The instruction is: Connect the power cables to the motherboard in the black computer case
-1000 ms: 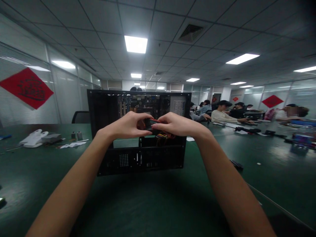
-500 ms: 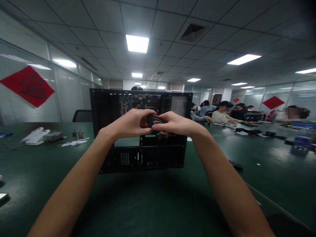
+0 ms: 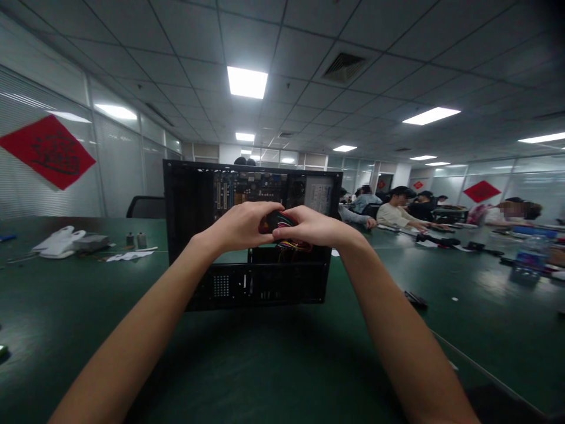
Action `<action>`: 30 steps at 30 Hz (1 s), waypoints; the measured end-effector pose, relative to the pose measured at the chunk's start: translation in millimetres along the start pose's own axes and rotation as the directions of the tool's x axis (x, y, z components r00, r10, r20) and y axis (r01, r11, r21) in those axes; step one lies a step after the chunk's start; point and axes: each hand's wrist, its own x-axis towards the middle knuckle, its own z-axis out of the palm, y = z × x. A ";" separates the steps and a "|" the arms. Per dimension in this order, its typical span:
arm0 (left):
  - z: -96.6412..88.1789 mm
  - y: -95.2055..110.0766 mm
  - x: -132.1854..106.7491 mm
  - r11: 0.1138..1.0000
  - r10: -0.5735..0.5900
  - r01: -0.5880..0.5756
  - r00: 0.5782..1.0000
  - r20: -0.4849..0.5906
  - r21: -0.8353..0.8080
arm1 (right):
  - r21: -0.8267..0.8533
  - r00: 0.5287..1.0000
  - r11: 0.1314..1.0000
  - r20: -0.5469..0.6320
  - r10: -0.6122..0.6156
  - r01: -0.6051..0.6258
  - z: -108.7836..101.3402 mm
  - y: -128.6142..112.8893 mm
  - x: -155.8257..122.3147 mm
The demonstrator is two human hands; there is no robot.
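Observation:
An open black computer case (image 3: pixel 282 269) stands on its edge on the green table (image 3: pixel 247 365), its inside facing me. Within it a motherboard (image 3: pixel 265 189) shows at the top, and a power supply (image 3: pixel 318 191) fills the upper right corner. My left hand (image 3: pixel 241 225) and my right hand (image 3: pixel 315 227) meet in front of the case. Between them runs a bundle of coloured power cables (image 3: pixel 286 220); both hands are closed on it, thumbs and fingers curled round. More thin wires (image 3: pixel 293 246) hang just below my right hand. The bundle's end is hidden by my fingers.
To the left lie a white plastic bag (image 3: pixel 59 241), a grey box (image 3: pixel 90 242) and papers (image 3: pixel 128 256). A small black part (image 3: pixel 415 300) rests at the right. Several people sit farther right, one in a light top (image 3: pixel 391 212), near a plastic bottle (image 3: pixel 531 256).
My hands have drawn slightly closer together round the cable bundle, the left one moving right. The view has shifted slightly; the case stands in the same place.

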 end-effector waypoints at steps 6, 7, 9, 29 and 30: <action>1.1 8.2 3.4 0.992 0.014 -0.014 1.000 -0.002 -0.126 | -0.070 1.000 0.997 0.006 -0.024 0.024 -2.7 -2.1 -2.4; 1.1 9.3 4.0 0.987 0.009 -0.008 1.000 0.002 -0.160 | -0.074 1.000 0.997 0.014 -0.021 0.022 -3.2 -2.1 -2.9; 0.4 10.4 4.5 0.976 -0.016 0.021 1.000 0.024 -0.215 | -0.080 1.000 0.997 0.028 -0.014 0.016 -3.6 -2.2 -3.6; -13.6 8.5 0.9 0.940 -0.128 0.173 0.978 0.164 -0.295 | -0.074 1.000 0.997 0.014 -0.014 0.015 -2.8 -0.3 1.9; -13.7 8.3 0.9 0.943 -0.138 0.179 0.977 0.159 -0.280 | -0.085 1.000 0.996 0.014 -0.013 0.015 -1.7 -0.3 2.7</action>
